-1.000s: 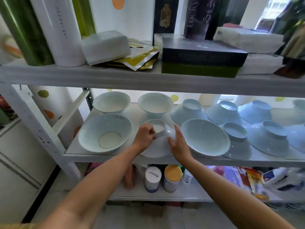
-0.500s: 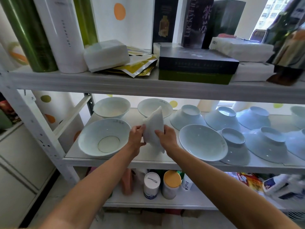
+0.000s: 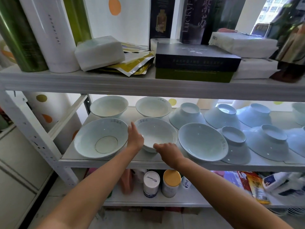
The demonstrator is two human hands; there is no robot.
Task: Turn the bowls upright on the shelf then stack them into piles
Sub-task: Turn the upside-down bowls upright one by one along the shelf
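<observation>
We see both hands on one white bowl, which sits upright near the front edge of the middle shelf. The left hand lies flat against the bowl's left wall, fingers straight and together. The right hand curls over its near rim, gripping it. Just left of it stands a larger upright bowl; just right, a shallow upright bowl. Two more upright bowls stand along the back edge. Towards the right end, several upside-down bowls rest on their rims, some overlapping.
</observation>
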